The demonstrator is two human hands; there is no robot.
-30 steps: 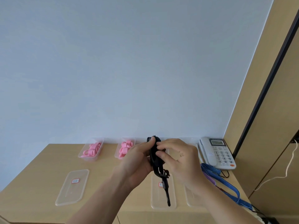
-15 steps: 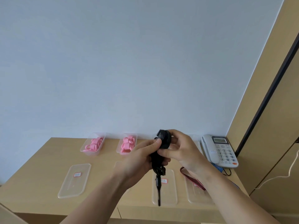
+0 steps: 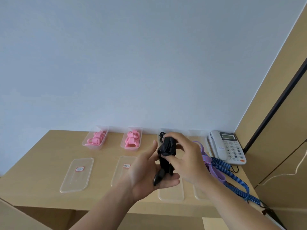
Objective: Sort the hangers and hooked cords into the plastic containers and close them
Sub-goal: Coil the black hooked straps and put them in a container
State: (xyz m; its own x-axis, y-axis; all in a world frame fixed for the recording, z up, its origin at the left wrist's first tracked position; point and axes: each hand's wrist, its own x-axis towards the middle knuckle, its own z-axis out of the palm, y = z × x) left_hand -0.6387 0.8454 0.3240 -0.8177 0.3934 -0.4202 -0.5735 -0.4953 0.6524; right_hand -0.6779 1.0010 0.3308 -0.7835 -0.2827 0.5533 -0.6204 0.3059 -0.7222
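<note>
Black cord (image 3: 167, 147), wound into a bundle, sits left of the telephone (image 3: 227, 146) and above the desk (image 3: 49, 156), clamped between the curled fingers and thumb of the right hand (image 3: 187, 156). Its hooked end (image 3: 158, 177) hangs down onto the left hand (image 3: 146, 173), whose fingers lie straight and spread beneath it. Half a second ago that left hand pinched the cord and the tail hung free.

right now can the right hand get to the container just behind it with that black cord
Probably yes. The right hand, gripping the bundled black cord, hovers just before the open container at the wall; a lid lies on the desk nearer the person, and nothing visible stands between.
</note>
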